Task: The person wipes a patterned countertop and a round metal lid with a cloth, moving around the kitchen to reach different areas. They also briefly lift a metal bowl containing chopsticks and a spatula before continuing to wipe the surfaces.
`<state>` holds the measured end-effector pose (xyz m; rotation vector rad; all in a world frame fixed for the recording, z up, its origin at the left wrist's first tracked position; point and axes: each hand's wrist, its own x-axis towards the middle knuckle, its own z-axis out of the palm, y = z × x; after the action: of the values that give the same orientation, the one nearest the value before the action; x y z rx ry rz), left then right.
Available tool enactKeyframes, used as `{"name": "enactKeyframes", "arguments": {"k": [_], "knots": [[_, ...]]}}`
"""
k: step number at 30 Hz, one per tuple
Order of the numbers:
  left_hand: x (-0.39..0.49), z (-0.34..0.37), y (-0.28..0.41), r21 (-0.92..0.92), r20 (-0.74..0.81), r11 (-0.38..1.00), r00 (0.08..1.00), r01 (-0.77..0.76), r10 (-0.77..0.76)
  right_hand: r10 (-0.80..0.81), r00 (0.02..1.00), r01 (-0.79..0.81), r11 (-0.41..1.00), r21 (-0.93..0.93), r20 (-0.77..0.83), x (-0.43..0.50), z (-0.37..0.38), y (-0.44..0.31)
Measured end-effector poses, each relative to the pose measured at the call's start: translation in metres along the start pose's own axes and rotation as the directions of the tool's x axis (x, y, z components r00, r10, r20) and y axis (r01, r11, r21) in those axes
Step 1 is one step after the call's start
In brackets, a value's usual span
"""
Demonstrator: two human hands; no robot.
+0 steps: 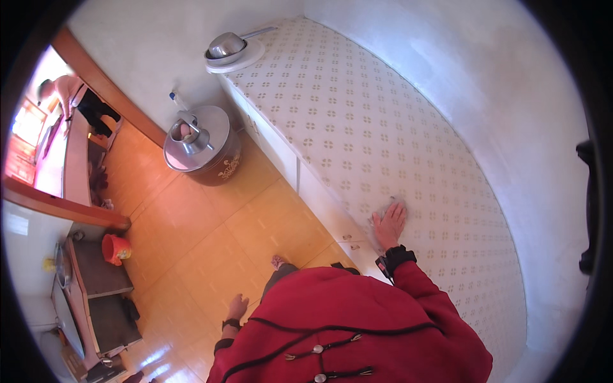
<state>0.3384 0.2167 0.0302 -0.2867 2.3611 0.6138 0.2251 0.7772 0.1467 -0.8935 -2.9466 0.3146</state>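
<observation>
My right hand lies palm down, fingers extended, on the patterned covering of a long counter, near its front edge. Around its fingers shows a thin greyish, partly see-through thing, perhaps a cloth or plastic film; how far it reaches under the palm is hidden. A black band is round that wrist. My left hand hangs low beside my body over the floor, away from the counter, its fingers loosely bent with nothing seen in them. A dark band circles that wrist too.
Metal pans rest at the counter's far end. A lidded brown vat bears a metal vessel. A red bucket stands by a shelf unit at left. Through the doorway, another person leans over a surface.
</observation>
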Motion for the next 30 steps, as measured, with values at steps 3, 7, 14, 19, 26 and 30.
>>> {"name": "enactKeyframes", "arguments": {"k": [3, 7, 14, 19, 26, 30], "knots": [[0.031, -0.054, 0.003, -0.065, -0.1, 0.997, 0.995, -0.035, 0.028, 0.011, 1.0, -0.011, 1.0, 0.016, -0.019, 0.01, 0.012, -0.032], [0.059, -0.107, -0.005, -0.048, -0.159, 0.997, 0.986, -0.06, 0.052, -0.003, 1.0, 0.003, 1.0, 0.02, -0.03, 0.027, 0.023, -0.068], [0.087, -0.099, -0.052, 0.046, -0.012, 0.998, 0.999, 0.039, -0.039, -0.064, 0.998, 0.064, 0.998, -0.018, 0.012, 0.078, 0.026, -0.141], [0.1, -0.085, -0.057, -0.136, 0.003, 0.966, 0.975, 0.219, -0.221, -0.225, 0.974, 0.226, 0.974, 0.023, -0.019, 0.15, 0.034, -0.216], [0.144, -0.145, -0.014, -0.4, -0.098, 0.891, 0.957, 0.215, -0.274, -0.419, 0.907, 0.42, 0.905, 0.067, -0.027, 0.248, 0.039, -0.321], [0.17, -0.188, 0.037, -0.372, -0.108, 0.916, 0.973, 0.15, -0.204, -0.529, 0.846, 0.533, 0.842, 0.085, -0.06, 0.288, 0.041, -0.355]]}}
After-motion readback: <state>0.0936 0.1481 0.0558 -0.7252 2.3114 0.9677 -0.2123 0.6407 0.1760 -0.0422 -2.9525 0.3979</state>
